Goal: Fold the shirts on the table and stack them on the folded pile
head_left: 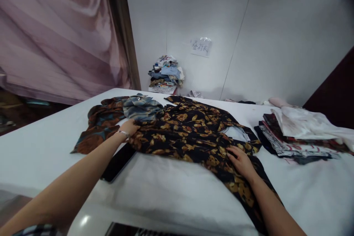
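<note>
A black shirt (pixel 190 132) with a gold and brown floral print lies spread across the white table, one sleeve trailing toward the near edge at the right. At the shirt's left edge, my left hand (pixel 130 127) is closed on the cloth, its fingertips partly hidden. My right hand (pixel 241 161) rests on the right part of the shirt with its fingers apart. Beyond my left hand lie a blue-grey plaid garment (pixel 142 107) and a rust-brown patterned garment (pixel 101 123). A dark, flat, phone-like object (pixel 118 162) lies just below my left wrist.
At the right of the white table (pixel 41 147) sits a stack of folded clothes (pixel 298 143), a white satiny garment (pixel 304 121) on top. A tall clothes pile (pixel 167 73) stands by the back wall, left of a paper sign (pixel 201 47). A pink curtain (pixel 61 29) hangs at the left.
</note>
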